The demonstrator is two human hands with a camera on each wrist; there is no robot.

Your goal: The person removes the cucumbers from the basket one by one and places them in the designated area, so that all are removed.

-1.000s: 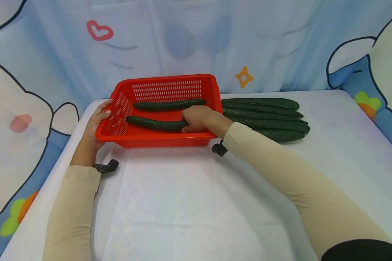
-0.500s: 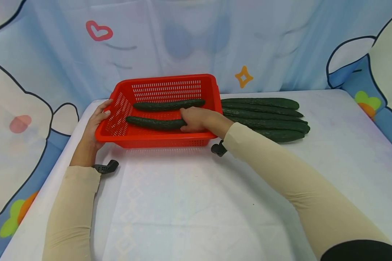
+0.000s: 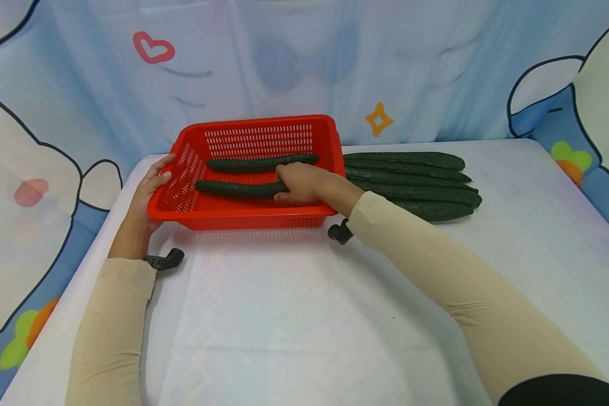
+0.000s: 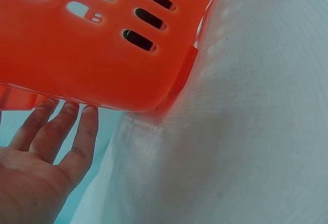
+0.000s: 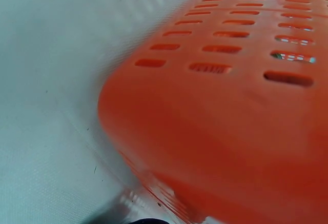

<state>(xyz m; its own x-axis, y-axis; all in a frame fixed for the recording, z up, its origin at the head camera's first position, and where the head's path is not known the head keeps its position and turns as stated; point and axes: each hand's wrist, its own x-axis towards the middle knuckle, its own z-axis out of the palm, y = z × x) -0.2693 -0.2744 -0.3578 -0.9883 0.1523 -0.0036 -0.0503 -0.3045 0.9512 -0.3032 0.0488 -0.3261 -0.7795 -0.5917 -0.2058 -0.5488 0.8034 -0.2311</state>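
A red slotted plastic basket (image 3: 254, 220) stands on the white-covered table with two dark green cucumbers inside. My left hand (image 3: 144, 194) holds the basket's left rim; in the left wrist view its fingertips (image 4: 88, 112) lie against the underside of the rim. Reaching over the front right of the basket, my right hand (image 3: 304, 183) grips the right end of the nearer cucumber (image 3: 235, 189) and hides that end. Behind it lies the farther cucumber (image 3: 256, 164), close to the fingers. The right wrist view shows only the basket's outer wall (image 5: 205, 116) and the table, no hand.
Several more cucumbers (image 3: 416, 183) lie side by side just right of the basket, their left ends partly hidden by it. A patterned blue curtain (image 3: 411, 67) hangs behind the table (image 3: 304, 316). Dark wrist cameras (image 3: 166, 259) sit on both wrists.
My right hand has shifted slightly left along the nearer cucumber, covering a bit more of it. The left hand and basket stay in place.
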